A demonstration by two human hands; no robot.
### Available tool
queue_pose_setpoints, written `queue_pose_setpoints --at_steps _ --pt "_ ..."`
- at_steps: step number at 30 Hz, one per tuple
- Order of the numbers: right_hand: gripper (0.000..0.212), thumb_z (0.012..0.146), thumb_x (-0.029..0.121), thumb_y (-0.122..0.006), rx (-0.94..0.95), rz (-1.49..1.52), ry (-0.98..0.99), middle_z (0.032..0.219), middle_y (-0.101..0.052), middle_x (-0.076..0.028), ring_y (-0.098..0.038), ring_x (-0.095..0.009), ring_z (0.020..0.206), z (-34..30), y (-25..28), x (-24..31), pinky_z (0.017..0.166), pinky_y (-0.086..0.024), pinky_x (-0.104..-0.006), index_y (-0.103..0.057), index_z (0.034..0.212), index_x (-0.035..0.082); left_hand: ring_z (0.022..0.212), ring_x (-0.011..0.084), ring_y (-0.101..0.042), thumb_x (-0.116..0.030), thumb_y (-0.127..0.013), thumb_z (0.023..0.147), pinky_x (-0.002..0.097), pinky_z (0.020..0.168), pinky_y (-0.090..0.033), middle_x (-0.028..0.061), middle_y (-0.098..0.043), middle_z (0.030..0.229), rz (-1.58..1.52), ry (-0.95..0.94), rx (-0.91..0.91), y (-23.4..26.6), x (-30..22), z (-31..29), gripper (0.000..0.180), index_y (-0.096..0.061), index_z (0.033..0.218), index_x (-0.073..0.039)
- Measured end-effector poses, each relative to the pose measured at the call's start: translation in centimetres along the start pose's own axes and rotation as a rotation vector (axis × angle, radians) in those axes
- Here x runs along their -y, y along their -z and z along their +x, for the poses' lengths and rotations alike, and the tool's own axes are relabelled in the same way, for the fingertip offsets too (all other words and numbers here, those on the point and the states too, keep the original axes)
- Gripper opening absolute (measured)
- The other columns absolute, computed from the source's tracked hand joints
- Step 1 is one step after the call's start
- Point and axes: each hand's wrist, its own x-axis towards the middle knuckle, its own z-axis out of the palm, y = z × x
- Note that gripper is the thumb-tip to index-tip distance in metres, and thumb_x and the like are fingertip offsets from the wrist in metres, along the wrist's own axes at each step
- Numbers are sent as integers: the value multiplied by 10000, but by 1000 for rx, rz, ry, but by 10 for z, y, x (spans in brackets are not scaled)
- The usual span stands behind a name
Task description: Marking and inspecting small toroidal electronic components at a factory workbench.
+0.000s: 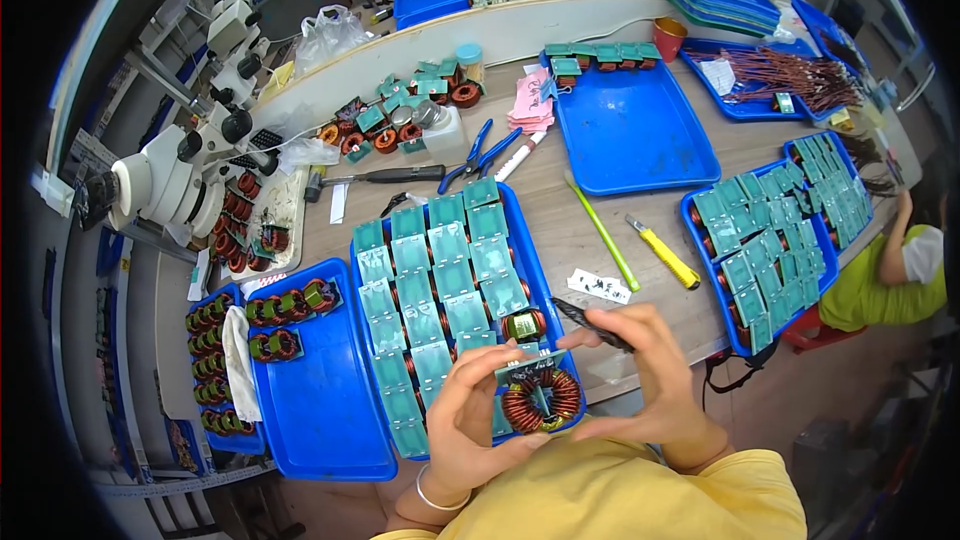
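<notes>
Over the near end of the blue tray, left hand grips copper coil between thumb and fingertips. Ring face toward camera; attached green board on far side, long edge running left-right. Right hand, thumb spread, holds black tool; thumb-to-coil contact unclear. Bare desk right of tray; hands partly hide tray contents.

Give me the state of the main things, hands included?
Left hand: closed on green circuit board with round copper-coloured coil.
Right hand: holding slim black tool.
Blue rectangular tray under the hands: largely filled, green boards.
Blue rectangular tray farther away: partly filled, far end.
Blue-handled pliers: handles spread.
Yellow utility knife: lying down, blade unclear.
</notes>
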Motion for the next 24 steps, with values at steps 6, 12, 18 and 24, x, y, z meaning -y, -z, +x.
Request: queue_pose_setpoints --at_steps 6,12,18,24 --pt "825 576 130 -834 23 -98 69 1104 -456 -124 -537 -231 1002 0 -3 -4 863 -409 -316 -408 1266 -24 1147 276 -465 -43 -764 632 414 1047 -262 168 -474 1172 -40 -35 48 2 6 3 643 -448 1182 65" --pt "864 549 100 -849 -12 -96 120 1102 -412 -118 -577 -245 971 -5 -4 -6 855 -405 -325 -380 1262 -32 1172 273 -442 -36 -758 636 412 1049 -254 163 -499 1175 -70 12 31 3 6 0 627 -454 1177 55" --pt "861 551 96 -848 -20 -166 156 1095 -422 -126 -593 -257 953 -5 -3 -3 811 -435 -318 -369 1256 -25 1182 273 -430 -4 -756 625 403 1034 -275 167 -493 1189 -107 26 46 5 8 -1 632 -451 1177 51" --pt "766 614 109 -814 -62 -161 201 1122 -483 -152 -514 -242 998 -5 -4 3 808 -461 -292 -413 1249 -41 1187 280 -423 5 -760 627 407 1020 -294 182 -480 1203 -134 38 63 5 6 0 622 -453 1168 35"
